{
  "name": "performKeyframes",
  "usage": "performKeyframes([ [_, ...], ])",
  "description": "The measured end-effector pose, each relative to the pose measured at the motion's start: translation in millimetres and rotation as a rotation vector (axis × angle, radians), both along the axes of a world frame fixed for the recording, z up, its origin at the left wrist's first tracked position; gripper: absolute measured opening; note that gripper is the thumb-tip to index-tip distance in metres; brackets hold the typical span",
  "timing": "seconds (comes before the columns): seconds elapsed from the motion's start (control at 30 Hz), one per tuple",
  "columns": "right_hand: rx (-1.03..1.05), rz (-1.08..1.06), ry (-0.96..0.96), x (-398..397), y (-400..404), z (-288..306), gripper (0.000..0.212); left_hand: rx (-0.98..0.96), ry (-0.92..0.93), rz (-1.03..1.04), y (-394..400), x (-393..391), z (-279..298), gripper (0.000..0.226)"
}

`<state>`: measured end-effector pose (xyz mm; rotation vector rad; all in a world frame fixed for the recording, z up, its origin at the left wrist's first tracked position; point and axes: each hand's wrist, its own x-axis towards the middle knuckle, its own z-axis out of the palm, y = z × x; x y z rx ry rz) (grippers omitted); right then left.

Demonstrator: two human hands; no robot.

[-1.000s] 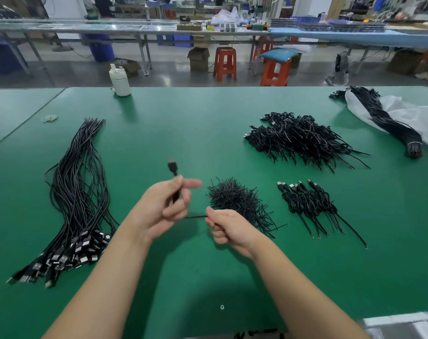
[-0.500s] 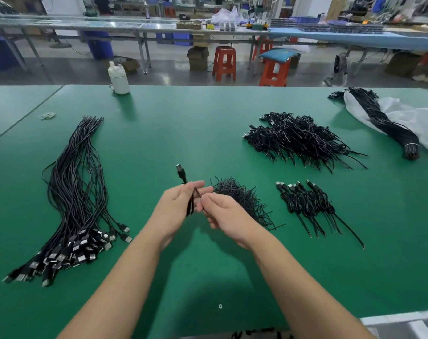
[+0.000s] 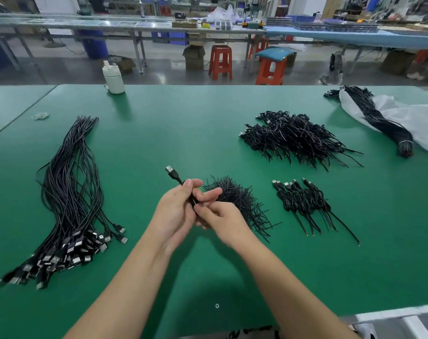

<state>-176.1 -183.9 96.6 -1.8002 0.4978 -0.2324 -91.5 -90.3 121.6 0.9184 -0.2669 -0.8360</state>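
Cable in my grip is thin, black and round, ending in a black moulded plug with a silvery metal tip. That plug sticks up and away to the left, out past my thumb, tilted. The rest of the cable runs down into my palm, where my fingers hide most of it. I hold it in the air above the green table, near the middle and close to me.

My left hand is curled round the cable, thumb laid over the top, forefinger stretched out to the right. My right hand touches the left one, its fingertips curled and pinching at the cable just under my left thumb. Whether they also hold a tie, I cannot tell.

Just behind my right hand lies a bristly heap of short black ties. To the right of it is a row of coiled cables, with a larger tangled pile beyond. Far to my left lie long loose cables, their plugs towards me.
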Motion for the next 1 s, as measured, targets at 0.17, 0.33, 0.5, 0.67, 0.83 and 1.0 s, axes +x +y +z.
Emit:
performKeyframes([
  [0.17, 0.436, 0.083, -0.206, -5, -4, -3, 0.040, -0.104, 0.053, -0.100, 0, -1, 3, 0.024],
  [0.33, 0.344, 0.025, -0.198, -8, -8, -7, 0.052, 0.015, -0.101, -0.331, 7, 8, 6, 0.033],
  [0.5, 0.341, -0.035, -0.188, -8, -1, -15, 0.068, 0.168, -0.266, -0.459, 14, 16, 13, 0.031],
  [0.67, 0.258, -0.033, -0.189, -10, -1, -16, 0.042, 0.392, -0.356, -0.350, 13, 13, 12, 0.035],
  [0.83, -0.499, 0.020, -0.027, -11, -7, -13, 0.012, 0.882, -0.910, -0.118, 7, 6, 8, 0.040],
  [1.0, -0.661, 0.100, 0.143, -14, -1, -11, 0.019, 0.985, -1.174, -0.096, 1, 4, -2, 0.034],
])
